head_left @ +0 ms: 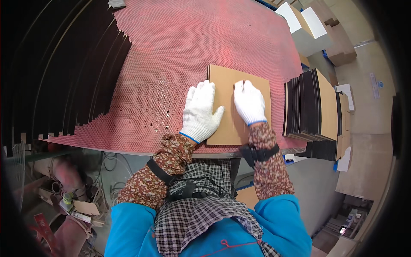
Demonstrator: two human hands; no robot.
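Brightness: even, moderate indoor light; red mat (180,47) well lit, strongest toward upper centre.
Source: overhead, not in frame; soft, no hard beam.
Shadows: faint, short shadows under white gloves on the cardboard sheet (227,124); deep shade below table edge, lower left.
Glare: mild, on white box flaps (299,19) top right; gloves near clipping.
Distortion: strong fisheye; table edge and black sheet stack (64,68) bow outward.
Vignette: black corners, heaviest left and right rim.
Focus: centre sharp; lower-left clutter and far right floor soft.
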